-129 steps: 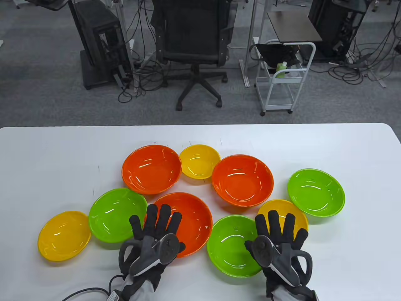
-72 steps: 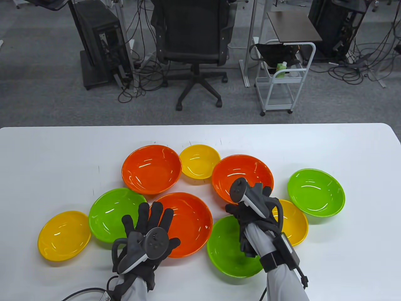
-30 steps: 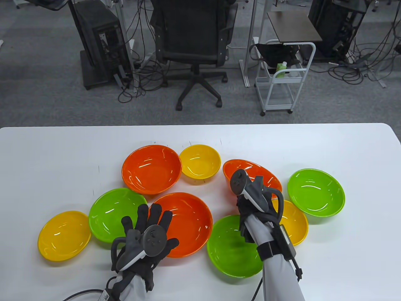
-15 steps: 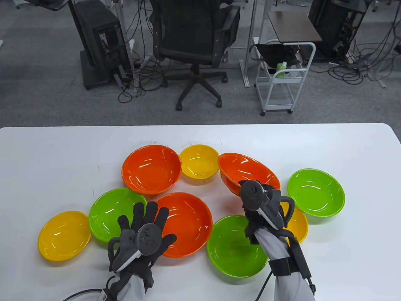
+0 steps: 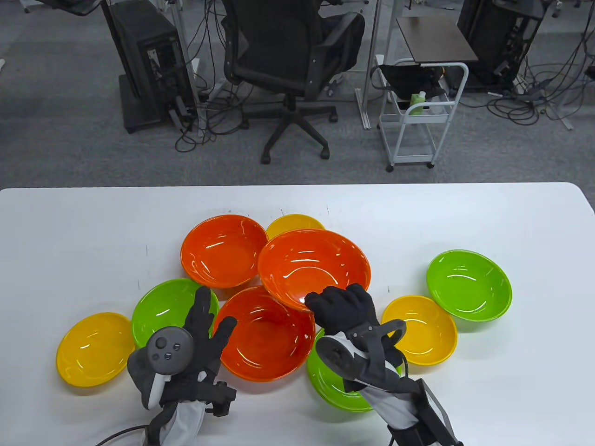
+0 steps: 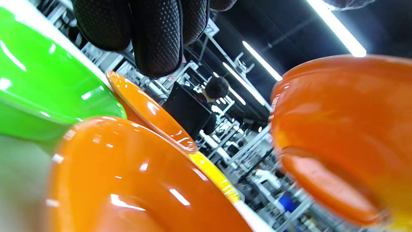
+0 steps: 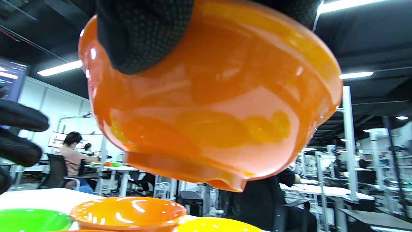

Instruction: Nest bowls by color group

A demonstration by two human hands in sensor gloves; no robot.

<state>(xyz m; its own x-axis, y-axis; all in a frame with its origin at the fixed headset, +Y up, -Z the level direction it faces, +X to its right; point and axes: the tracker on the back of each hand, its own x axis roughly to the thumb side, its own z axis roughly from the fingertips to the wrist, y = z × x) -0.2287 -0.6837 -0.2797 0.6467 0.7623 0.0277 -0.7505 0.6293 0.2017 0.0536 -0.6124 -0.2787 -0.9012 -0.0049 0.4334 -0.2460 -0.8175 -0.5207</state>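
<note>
The right hand (image 5: 341, 304) holds an orange bowl (image 5: 314, 267) by its near rim, up in the air. Just below it, a bit nearer and to the left, sits another orange bowl (image 5: 265, 333) on the table (image 5: 511, 371). The left hand (image 5: 193, 344) is right beside that low bowl, fingers spread, gripping nothing. I think the held bowl goes down into the low one.
</note>
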